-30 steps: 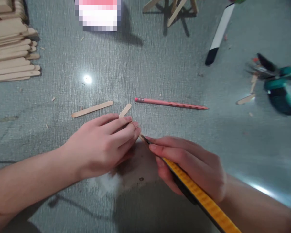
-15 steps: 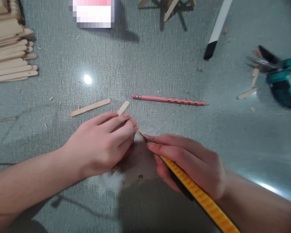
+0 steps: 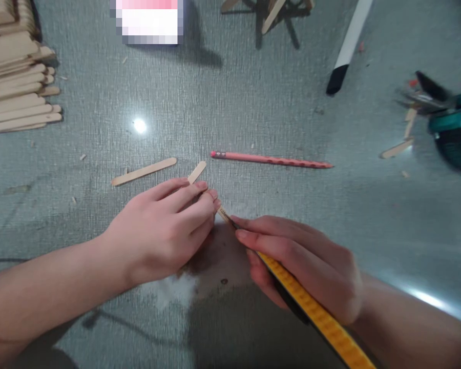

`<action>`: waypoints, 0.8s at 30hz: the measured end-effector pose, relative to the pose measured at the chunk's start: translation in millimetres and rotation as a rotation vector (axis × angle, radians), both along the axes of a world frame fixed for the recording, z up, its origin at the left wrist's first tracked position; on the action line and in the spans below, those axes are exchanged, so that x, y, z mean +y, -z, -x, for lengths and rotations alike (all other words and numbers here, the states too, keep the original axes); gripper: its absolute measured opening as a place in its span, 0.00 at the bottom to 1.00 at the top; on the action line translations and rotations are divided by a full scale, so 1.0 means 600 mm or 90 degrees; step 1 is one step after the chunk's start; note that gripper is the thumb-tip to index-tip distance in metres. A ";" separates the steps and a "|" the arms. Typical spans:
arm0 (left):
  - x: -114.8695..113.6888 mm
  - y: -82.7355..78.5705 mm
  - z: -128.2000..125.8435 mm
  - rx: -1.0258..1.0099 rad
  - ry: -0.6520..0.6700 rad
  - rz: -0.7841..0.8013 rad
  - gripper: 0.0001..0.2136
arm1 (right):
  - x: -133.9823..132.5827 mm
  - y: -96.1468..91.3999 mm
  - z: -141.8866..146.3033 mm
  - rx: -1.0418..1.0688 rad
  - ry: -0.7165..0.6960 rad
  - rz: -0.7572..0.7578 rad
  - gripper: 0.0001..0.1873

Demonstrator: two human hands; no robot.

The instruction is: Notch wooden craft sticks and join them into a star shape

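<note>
My left hand (image 3: 165,225) is closed, its fingertips pressed on a thin wooden craft stick (image 3: 223,212) whose end sticks out to the right. My right hand (image 3: 301,264) is wrapped round a long yellow-and-black utility knife (image 3: 311,302), with the forefinger laid along its front. The tip of the knife meets the stick close to my left fingertips; the exact contact is too small to make out. A short piece of craft stick (image 3: 197,172) pokes out beyond my left fingers. Just behind that hand lies another craft stick (image 3: 144,171).
A pink pencil (image 3: 272,159) lies beyond my hands. Piles of craft sticks (image 3: 19,87) are at the left. Teal-handled pliers (image 3: 453,128) and broken stick pieces (image 3: 397,148) lie right, near a white-and-black bar (image 3: 348,54). A stick structure (image 3: 273,15) and a blurred-out object (image 3: 149,23) stand behind.
The view has shifted slightly, so things appear a little further right. Both hands keep nearly the same pose, with the knife still at the stick.
</note>
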State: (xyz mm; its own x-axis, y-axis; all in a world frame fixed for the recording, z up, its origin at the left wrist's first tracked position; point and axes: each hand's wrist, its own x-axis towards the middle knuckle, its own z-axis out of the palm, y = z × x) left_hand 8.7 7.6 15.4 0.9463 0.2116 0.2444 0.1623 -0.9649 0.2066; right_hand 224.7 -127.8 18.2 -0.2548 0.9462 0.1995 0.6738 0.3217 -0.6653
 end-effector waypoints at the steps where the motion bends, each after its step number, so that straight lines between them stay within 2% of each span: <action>1: 0.000 0.000 0.000 0.000 0.002 -0.001 0.11 | -0.002 0.001 0.000 0.001 0.002 -0.003 0.16; 9: -0.003 -0.001 -0.003 -0.021 0.003 -0.002 0.09 | -0.006 0.009 0.001 -0.001 0.013 -0.012 0.14; 24: -0.003 -0.001 -0.003 -0.027 -0.013 0.018 0.10 | -0.012 0.004 -0.001 -0.019 0.019 -0.014 0.14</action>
